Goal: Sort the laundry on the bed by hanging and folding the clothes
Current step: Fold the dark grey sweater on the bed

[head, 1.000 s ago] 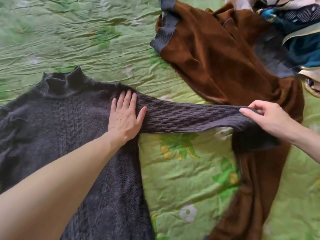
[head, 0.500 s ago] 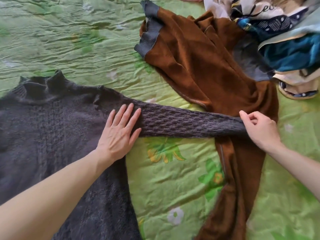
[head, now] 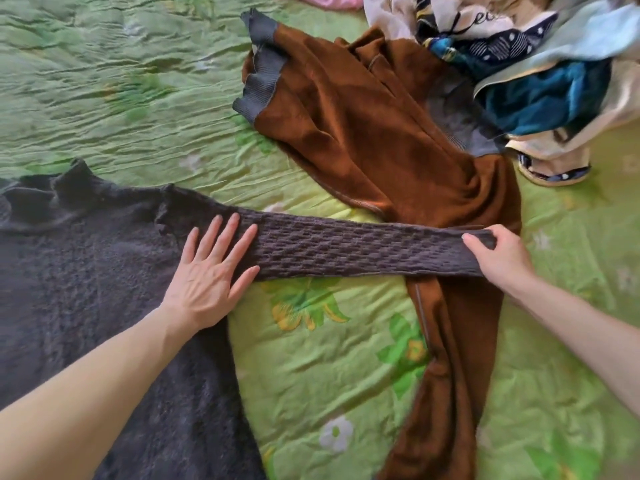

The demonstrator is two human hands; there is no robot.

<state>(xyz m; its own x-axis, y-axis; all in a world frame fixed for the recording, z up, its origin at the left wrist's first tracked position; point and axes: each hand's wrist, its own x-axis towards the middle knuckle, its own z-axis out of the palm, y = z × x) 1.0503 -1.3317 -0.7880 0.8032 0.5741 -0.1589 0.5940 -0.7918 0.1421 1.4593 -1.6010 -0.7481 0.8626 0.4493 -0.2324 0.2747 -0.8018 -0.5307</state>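
Left hand (head: 207, 282) lies flat on the grey sweater (head: 86, 271) mid-frame; right hand (head: 498, 258) pinches its sleeve cuff (head: 479, 237) over the brown garment (head: 363, 133).

we see the dark sweater (head: 86, 271) cut off at left and bottom; our right hand (head: 498, 258) covers its cuff

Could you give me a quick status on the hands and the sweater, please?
Left hand flat on sweater shoulder. Right hand pinches the cuff, sleeve stretched straight. Sleeve crosses brown garment underneath.
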